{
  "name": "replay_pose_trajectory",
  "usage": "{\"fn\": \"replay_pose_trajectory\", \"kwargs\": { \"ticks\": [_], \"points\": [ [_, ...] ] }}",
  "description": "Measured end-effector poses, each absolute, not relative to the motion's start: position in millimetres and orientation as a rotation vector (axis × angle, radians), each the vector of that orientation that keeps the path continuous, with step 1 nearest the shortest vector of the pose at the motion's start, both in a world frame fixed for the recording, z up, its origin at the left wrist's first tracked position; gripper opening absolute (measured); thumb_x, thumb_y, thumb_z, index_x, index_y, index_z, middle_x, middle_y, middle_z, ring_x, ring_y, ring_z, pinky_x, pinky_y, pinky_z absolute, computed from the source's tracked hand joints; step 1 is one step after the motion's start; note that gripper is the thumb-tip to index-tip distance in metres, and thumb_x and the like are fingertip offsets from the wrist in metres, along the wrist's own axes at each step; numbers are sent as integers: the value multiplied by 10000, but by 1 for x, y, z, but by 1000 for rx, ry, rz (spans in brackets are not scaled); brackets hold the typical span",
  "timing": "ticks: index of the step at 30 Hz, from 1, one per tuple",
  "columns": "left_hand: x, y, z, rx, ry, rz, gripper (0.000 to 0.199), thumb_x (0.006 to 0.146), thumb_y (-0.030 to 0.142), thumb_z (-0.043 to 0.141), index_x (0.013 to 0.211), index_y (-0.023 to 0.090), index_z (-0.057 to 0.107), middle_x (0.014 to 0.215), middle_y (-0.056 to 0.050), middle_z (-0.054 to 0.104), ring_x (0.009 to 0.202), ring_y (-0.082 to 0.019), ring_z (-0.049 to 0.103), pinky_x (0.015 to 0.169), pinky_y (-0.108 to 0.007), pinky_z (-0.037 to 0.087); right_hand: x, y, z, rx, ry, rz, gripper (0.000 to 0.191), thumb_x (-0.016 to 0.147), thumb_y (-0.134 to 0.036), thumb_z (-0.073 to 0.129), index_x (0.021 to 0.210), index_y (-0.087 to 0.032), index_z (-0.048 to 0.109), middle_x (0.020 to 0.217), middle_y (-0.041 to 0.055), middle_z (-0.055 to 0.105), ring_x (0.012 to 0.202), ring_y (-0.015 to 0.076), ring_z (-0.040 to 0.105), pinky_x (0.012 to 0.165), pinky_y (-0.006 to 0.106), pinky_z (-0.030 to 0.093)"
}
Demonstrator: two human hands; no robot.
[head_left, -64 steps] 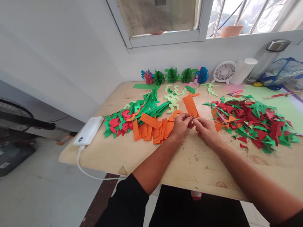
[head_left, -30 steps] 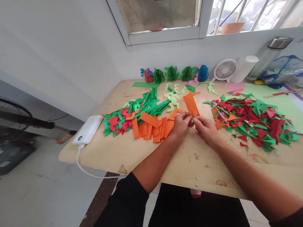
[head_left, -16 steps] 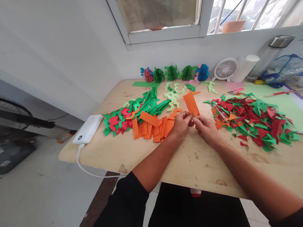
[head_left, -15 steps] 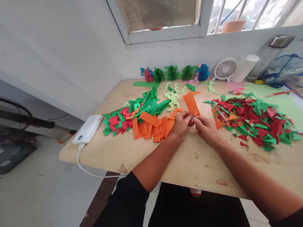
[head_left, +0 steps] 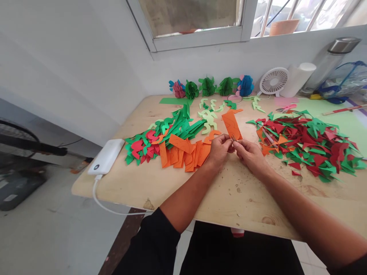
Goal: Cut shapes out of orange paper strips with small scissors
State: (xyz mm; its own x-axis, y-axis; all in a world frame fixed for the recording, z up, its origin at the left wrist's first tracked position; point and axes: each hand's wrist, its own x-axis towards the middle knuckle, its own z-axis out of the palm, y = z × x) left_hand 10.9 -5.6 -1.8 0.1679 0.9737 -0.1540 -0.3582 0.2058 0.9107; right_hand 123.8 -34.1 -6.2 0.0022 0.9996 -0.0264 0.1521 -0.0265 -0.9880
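Plainly, left fingers (head_left: 228,144) pinch orange paper (head_left: 231,124) (oblong, curve-marked); right fingers (head_left: 239,147), I can't tell.

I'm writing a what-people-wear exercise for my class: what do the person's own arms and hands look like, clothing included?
The left sleeve is plain black and ends around the elbow; a bit of black right sleeve shows at the picture's corner. Both forearms are bare. The left hand and right hand wear no gloves, and no watch or bracelet shows.
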Motion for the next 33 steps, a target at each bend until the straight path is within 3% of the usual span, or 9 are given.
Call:
{"fn": "replay_pose_trajectory", "kwargs": {
  "ticks": [11, 18, 33],
  "points": [
    [11, -5, -3, 851, 921, 1132, 77, 647, 177, 577, 604, 154, 516, 570, 34, 520, 490, -48, 443, 547, -213, 373, 125, -34, -7, -1331, -1298, 1164, 416, 761, -574, 590, 746, -160, 618, 518, -44, 439, 413, 65, 309, 361, 214, 208],
    [11, -5, -3, 843, 914, 1141, 69, 648, 163, 571, 608, 153, 515, 566, 36, 511, 486, -49, 441, 541, -215, 369, 125, -34, -9, -1337, -1291, 1159, 429, 748, -589, 598, 744, -161, 630, 530, -34, 479, 425, 76, 359, 386, 224, 268],
    [11, -6, -1, 846, 918, 1127, 56, 650, 143, 553, 611, 153, 515, 555, 36, 507, 489, -53, 440, 541, -218, 355, 124, -34, -5, -1355, -1299, 1156, 443, 748, -608, 585, 738, -167, 618, 524, -41, 457, 418, 74, 321, 388, 232, 232]
  ]
}}
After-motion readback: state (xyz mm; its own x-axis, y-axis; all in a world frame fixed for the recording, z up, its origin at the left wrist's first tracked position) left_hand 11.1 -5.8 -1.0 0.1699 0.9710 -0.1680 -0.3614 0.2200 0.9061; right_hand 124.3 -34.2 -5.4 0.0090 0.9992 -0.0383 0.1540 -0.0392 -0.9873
